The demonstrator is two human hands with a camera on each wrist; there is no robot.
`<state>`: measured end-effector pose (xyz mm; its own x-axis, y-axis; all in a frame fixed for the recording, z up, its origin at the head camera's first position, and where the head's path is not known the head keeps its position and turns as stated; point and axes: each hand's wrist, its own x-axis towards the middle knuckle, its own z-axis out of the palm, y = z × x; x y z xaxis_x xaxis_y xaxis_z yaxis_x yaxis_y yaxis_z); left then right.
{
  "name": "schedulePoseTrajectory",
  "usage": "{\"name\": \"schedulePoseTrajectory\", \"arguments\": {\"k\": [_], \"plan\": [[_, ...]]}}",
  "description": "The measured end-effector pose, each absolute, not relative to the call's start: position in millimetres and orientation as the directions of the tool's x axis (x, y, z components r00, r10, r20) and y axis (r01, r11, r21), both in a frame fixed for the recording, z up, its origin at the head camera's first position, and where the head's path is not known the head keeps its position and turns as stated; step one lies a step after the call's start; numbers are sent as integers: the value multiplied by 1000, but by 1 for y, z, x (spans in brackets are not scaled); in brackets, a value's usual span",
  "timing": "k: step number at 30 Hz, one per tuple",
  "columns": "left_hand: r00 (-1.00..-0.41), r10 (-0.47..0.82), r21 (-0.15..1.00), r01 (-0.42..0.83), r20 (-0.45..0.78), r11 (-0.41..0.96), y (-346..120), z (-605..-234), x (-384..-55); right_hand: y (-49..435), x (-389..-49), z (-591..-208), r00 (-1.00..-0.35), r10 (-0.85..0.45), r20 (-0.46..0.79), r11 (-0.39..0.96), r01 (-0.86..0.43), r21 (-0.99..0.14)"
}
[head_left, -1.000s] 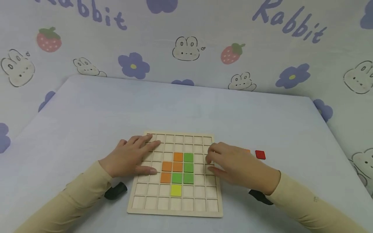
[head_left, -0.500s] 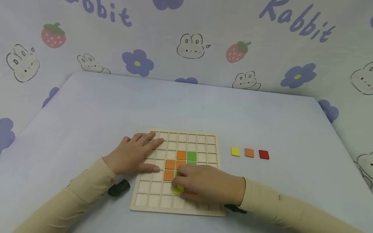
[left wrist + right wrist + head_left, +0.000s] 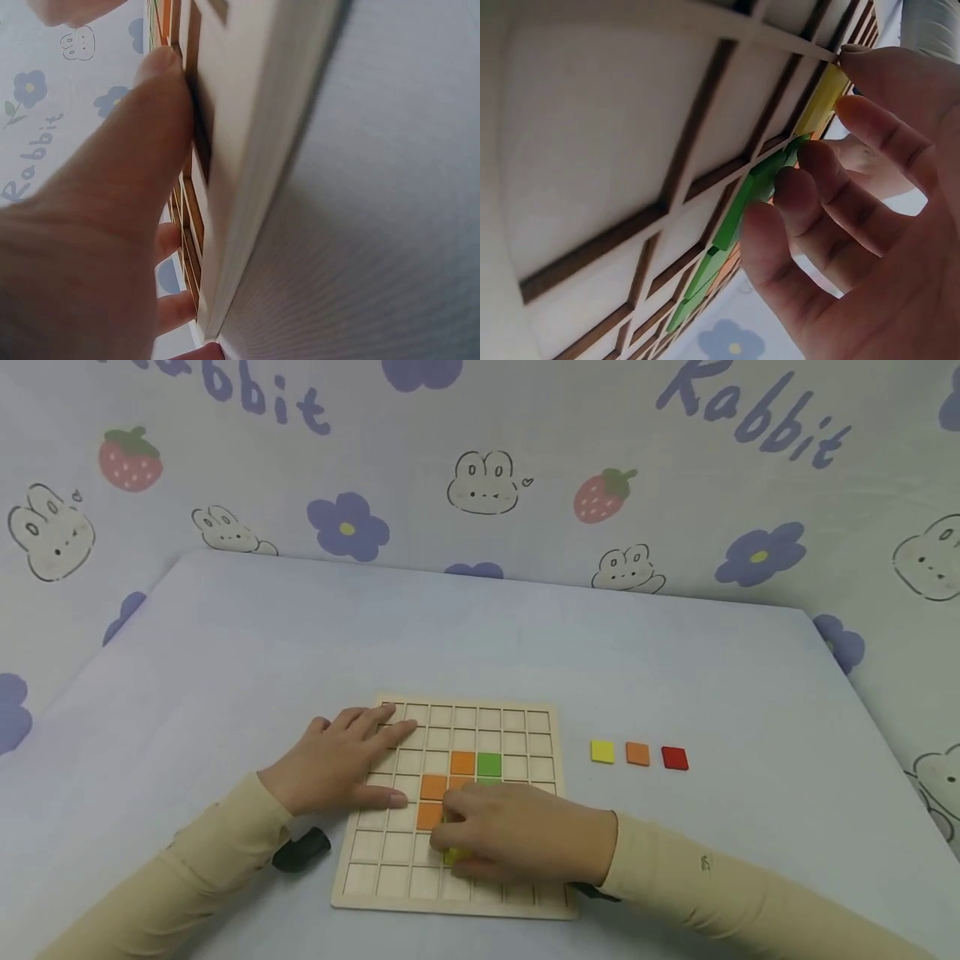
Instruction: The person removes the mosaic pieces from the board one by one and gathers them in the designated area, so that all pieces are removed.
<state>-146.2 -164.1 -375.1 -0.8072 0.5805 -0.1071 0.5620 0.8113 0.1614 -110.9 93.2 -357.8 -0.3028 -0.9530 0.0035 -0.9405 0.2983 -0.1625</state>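
A wooden grid board [image 3: 375,893] lies on the table with orange tiles [image 3: 430,817], green tiles [image 3: 489,765] and a yellow tile [image 3: 452,858] in its squares. With fingers spread, my left hand [image 3: 330,768] rests on the board's left side; its thumb [image 3: 142,120] lies over the frame in the left wrist view. My right hand [image 3: 517,831] is bent over the lower middle squares and hides some green tiles. The right wrist view shows its thumb and index fingertip pinching at the yellow tile [image 3: 819,101], other fingers curled beside the green tiles [image 3: 739,206].
Right of the board, a loose yellow tile [image 3: 602,752], an orange tile [image 3: 637,754] and a red tile [image 3: 675,758] lie in a row on the white table [image 3: 480,635]. A patterned cloth [image 3: 412,435] hangs behind. Dark straps [image 3: 302,850] show under the wrists.
From the board's right edge, my right hand has moved left and down onto the yellow tile, uncovering the loose tiles at right. My left hand keeps its place on the board.
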Motion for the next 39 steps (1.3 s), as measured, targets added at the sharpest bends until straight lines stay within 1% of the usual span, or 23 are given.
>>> {"name": "schedulePoseTrajectory", "arguments": {"k": [6,12,20,32,39], "plan": [[-808,582,155,566,-88,809,-166,-375,-144,92,-109,-356,-292,-956,-8,290,-948,-128],[-807,585,167,568,-79,806,-164,-370,-141,92,-107,-353,-304,-952,-25,305,-945,-117],[-804,590,163,574,-73,802,-164,-364,-139,92,-107,-352,-326,-944,-49,329,-933,-146],[-805,588,169,570,-83,804,-164,-368,-141,92,-106,-353,-387,-916,-106,401,-897,-186],[-796,601,164,586,-67,794,-163,-367,-140,94,-104,-354,-376,-924,-74,383,-907,-176]]}}
